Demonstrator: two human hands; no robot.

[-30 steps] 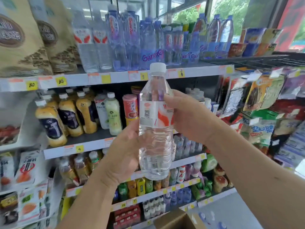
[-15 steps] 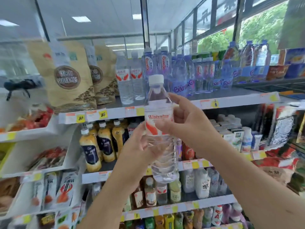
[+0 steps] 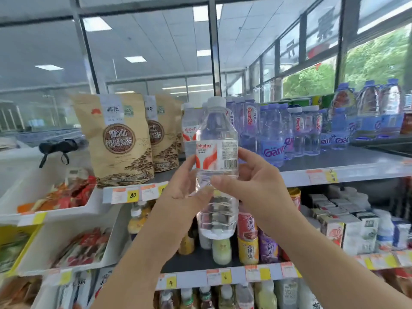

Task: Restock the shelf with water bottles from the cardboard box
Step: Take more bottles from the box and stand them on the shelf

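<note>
Here we are holding a clear water bottle [image 3: 217, 166] upright in front of the top shelf [image 3: 334, 172], both hands wrapped on it at once. Our left hand [image 3: 181, 190] is pressing against the bottle's left side just below its red-and-white label, the thumb crossing the front of the ribbed body. Our right hand [image 3: 252, 184] is closing its grip from the right, fingers curling behind the label and the thumb meeting the left thumb at the bottle's front. The white cap is sitting on top, level with the caps of the bottles behind it.

Directly behind the held bottle, two matching water bottles [image 3: 189, 132] with the same red-and-white label are standing on the top shelf. To the right of the held bottle, a row of blue-tinted bottles [image 3: 274, 134] is lining that shelf, running toward the window. To the left of the held bottle, tan tea pouches [image 3: 118, 139] are standing upright at the shelf's front edge, with yellow price tags [image 3: 132, 195] fixed to the strip beneath them.

Below the held bottle, the next shelf down is carrying small drink bottles and cans [image 3: 247, 239], partly hidden by our wrists. Further left of the bottle, white angled bins [image 3: 64, 212] are holding red snack packets. The cardboard box is out of view.
</note>
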